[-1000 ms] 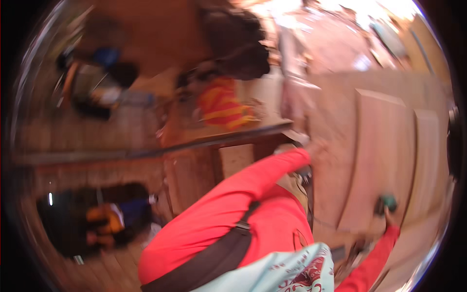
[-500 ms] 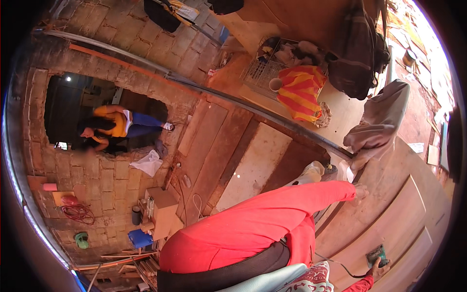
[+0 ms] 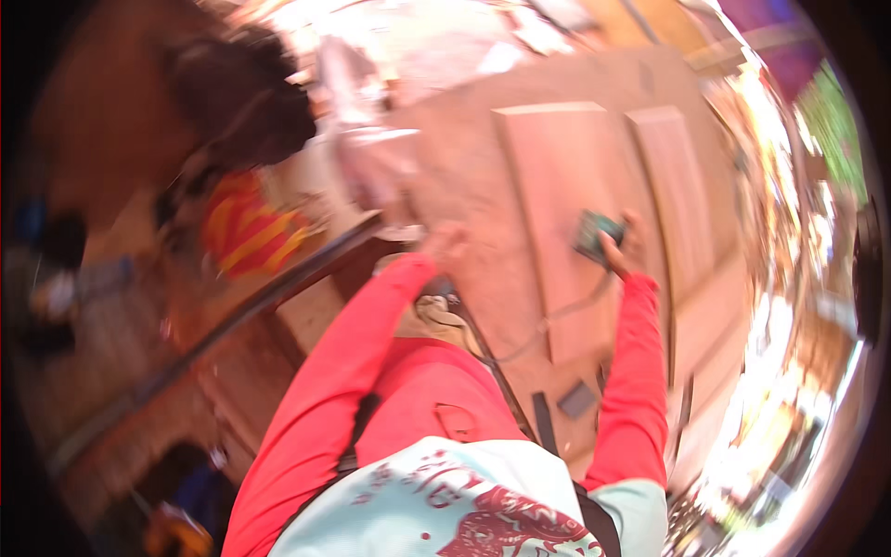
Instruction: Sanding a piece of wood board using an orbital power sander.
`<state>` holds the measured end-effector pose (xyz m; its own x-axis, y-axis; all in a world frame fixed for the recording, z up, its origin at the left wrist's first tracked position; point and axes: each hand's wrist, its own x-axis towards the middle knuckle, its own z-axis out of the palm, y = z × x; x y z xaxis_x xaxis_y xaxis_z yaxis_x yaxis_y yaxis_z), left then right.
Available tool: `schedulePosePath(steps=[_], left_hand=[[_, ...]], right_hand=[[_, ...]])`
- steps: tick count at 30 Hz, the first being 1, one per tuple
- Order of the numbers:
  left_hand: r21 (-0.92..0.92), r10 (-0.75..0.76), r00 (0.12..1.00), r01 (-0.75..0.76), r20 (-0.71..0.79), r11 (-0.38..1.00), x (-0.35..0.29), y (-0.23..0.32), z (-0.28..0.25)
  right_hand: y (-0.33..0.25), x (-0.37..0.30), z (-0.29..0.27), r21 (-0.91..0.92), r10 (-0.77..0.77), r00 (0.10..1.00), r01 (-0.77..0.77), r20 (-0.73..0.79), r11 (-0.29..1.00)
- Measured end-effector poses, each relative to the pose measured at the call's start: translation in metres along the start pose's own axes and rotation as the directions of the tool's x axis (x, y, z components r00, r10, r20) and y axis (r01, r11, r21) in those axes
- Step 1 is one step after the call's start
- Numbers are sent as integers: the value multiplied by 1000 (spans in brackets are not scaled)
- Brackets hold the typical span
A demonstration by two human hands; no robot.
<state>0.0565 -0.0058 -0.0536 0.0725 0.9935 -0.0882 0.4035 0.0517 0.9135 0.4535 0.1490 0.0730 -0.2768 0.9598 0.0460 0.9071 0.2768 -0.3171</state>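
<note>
My right hand (image 3: 632, 245) is wrapped round a small green electric sander (image 3: 597, 234), which rests on a long flat wooden board (image 3: 557, 186). A thin dark cord runs from the sander back toward my body. Farther left, my left hand (image 3: 449, 243) lies near the edge of the wooden worktable (image 3: 464, 176), blurred, with its fingers seemingly stretched out and nothing seen in them. To the right of the sander lies a second long board (image 3: 682, 186).
Close to me on the worktable are a small dark block (image 3: 577, 400) and a dark strip (image 3: 545, 422). Cloth (image 3: 367, 167) hangs at its left corner. A metal bar (image 3: 223, 330), a striped red-and-yellow bag (image 3: 249, 226) and a dark bag (image 3: 246, 102) are at left.
The view has swung right, from the brick wall and the person in the opening to the worktable. My right hand still holds the sander; my left hand stays near the table's edge.
</note>
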Motion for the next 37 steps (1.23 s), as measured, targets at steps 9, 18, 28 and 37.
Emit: schedulePosePath(steps=[9, 18, 28, 37], left_hand=[[130, -181, 978, 167, 101, 977, 6, 37, -50], [-156, -123, 905, 202, 408, 967, 8, -15, -71], [-96, -194, 781, 307, 593, 947, 37, -16, -100], [52, 319, 858, -369, 402, 928, 73, 152, -45]], right_hand=[[-57, -4, -26, 34, 329, 940, -332, 87, 943], [-88, -23, 3, 79, 615, 776, -628, 137, 774], [-136, -26, -4, 113, 710, 699, -715, 87, 690], [-121, -15, 67, -57, 500, 863, -504, -68, 862]])
